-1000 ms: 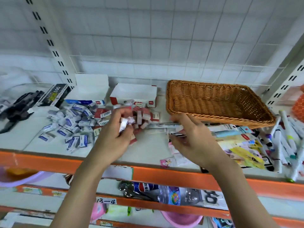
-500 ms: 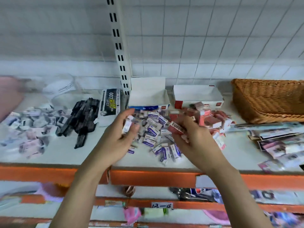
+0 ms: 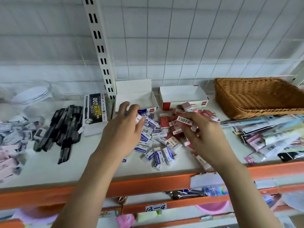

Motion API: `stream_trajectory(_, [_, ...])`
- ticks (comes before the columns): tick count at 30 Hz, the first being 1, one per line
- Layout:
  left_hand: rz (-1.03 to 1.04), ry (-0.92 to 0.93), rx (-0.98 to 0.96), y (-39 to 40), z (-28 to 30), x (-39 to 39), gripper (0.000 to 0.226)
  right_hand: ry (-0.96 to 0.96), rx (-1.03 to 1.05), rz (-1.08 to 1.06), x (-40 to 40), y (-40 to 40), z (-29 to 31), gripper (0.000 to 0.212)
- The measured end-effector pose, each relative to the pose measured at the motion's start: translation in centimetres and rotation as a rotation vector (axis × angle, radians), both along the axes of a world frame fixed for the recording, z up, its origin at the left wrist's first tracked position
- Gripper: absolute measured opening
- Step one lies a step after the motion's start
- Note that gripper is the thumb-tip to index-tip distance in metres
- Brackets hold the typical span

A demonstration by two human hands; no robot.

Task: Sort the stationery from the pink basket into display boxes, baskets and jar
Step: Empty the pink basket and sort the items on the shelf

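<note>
A heap of blue-and-white erasers (image 3: pixel 156 150) lies mid-shelf beside a heap of red erasers (image 3: pixel 174 129). My left hand (image 3: pixel 125 129) holds a small white eraser (image 3: pixel 138 118) in its fingertips just in front of the blue-trimmed white display box (image 3: pixel 136 97). My right hand (image 3: pixel 202 134) pinches a red eraser (image 3: pixel 184 120), barcode up, over the red heap. Behind that heap stands the red-trimmed white display box (image 3: pixel 184 96). Both boxes look empty inside.
A wicker basket (image 3: pixel 256 97) sits at the back right, with flat packets (image 3: pixel 271 134) spread in front of it. Black pens (image 3: pixel 64 127) and a black 007 box (image 3: pixel 95 109) lie to the left. A clear jar (image 3: pixel 31 97) and more small packets (image 3: pixel 13 139) are far left.
The view has swung left. My left hand has reached forward to the blue-trimmed box with its eraser. My right hand picked a red eraser off the heap and lifted it.
</note>
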State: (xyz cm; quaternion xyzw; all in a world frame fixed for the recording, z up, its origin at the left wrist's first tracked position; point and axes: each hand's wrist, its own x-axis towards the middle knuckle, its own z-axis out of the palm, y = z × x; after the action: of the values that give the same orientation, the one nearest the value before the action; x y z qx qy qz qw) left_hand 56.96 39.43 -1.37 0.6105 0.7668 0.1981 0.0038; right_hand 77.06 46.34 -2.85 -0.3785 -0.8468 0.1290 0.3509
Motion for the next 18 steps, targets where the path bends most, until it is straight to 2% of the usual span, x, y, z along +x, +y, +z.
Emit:
stream_trajectory(3, [0.011,0.063,0.049,1.1,0.5,1.4,0.04,0.022,0.034,-0.031,1.7,1.3,0.2,0.022])
stream_trajectory(7, [0.053,0.199,0.013,2.9,0.1,4.0,0.035,0.016,0.004,-0.095,3.7,3.4,0.4,0.026])
stream_trajectory(10, [0.096,0.242,0.022,4.0,-0.2,5.3,0.04,-0.018,-0.023,-0.107,4.5,4.8,0.1,0.03])
stream_trajectory(13, [-0.016,0.071,0.024,5.2,-0.5,6.7,0.05,-0.026,-0.028,-0.08,4.7,5.2,-0.4,0.023])
stream_trajectory(16, [-0.183,-0.061,0.05,6.3,-0.6,8.0,0.044,-0.063,-0.001,-0.048,4.9,5.1,-0.9,0.018])
stream_trajectory(18, [-0.198,-0.149,0.088,6.8,-0.6,8.5,0.04,-0.062,0.008,-0.019,5.0,5.0,-1.2,0.018])
